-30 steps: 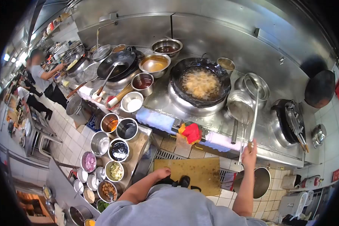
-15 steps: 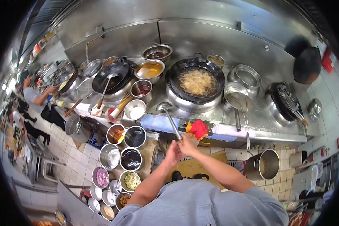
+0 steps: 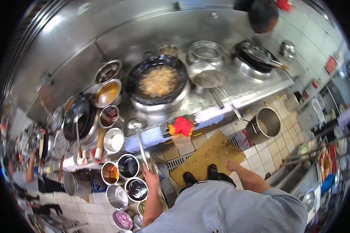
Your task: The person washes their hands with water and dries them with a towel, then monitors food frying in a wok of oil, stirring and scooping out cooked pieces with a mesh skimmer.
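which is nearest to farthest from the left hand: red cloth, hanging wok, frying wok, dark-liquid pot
From the left hand:
1. Dark-liquid pot, just left
2. Red cloth, counter's front edge
3. Frying wok, further ahead
4. Hanging wok, wall, far right

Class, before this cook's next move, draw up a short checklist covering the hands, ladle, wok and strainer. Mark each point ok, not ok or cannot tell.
1. Left hand has a grip on the handle of the ladle: ok.
2. Right hand free of tools: ok, none shows in it.
3. Ladle's bowl over the wok: not ok, it is in front of it, near the stove's front edge.
4. Frying food inside the wok's rim: ok.
5. Food cooked through: cannot tell, only its golden surface shows.
6. Strainer in place beside the wok: ok, on its right.
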Motion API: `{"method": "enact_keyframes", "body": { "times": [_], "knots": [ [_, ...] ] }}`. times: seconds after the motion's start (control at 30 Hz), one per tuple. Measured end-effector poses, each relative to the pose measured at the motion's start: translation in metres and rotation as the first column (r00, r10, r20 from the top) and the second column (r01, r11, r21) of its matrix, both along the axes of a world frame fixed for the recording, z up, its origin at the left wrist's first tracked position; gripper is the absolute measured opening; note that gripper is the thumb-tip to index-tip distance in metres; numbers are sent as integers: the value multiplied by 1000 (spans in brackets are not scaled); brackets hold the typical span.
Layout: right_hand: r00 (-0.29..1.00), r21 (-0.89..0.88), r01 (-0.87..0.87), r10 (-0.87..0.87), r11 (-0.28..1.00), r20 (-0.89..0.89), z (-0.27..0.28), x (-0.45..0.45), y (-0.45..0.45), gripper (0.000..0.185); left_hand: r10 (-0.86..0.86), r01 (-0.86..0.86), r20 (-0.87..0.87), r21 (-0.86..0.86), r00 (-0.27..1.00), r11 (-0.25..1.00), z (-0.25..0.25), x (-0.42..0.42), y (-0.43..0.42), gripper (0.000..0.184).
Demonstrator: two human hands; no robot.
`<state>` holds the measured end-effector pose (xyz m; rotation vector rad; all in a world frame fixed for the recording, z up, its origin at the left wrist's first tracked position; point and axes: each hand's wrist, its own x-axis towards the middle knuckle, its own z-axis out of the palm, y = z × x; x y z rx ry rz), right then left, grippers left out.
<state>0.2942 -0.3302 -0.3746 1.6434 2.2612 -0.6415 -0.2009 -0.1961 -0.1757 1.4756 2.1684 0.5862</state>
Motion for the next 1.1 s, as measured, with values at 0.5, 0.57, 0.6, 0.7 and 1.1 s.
{"method": "enact_keyframes", "body": {
  "times": [0.5, 0.57, 0.6, 0.7, 1.1],
  "knots": [
    [308, -406, 842, -934, 356, -180, 41, -33, -76, 27, -469, 561, -331, 286, 819, 777, -9, 27, 171, 49],
    [641, -332, 659, -735, 675, -223, 65, -44, -64, 30, -582, 665, -320, 371, 747, 648, 42, 86, 202, 46],
    [626, -333, 672, -747, 662, -224, 82, -44, -70, 30, -582, 723, -429, 417, 691, 551, 98, 147, 214, 45],
    [361, -460, 744, -871, 484, -333, 105, -22, -79, 28, -463, 761, -608, 454, 645, 464, 110, 197, 271, 38],
    [242, -398, 894, -970, 207, 39, 87, 29, -228, 26, -524, 809, -677, 184, 516, 559, 87, 200, 301, 24]
  ]
}}
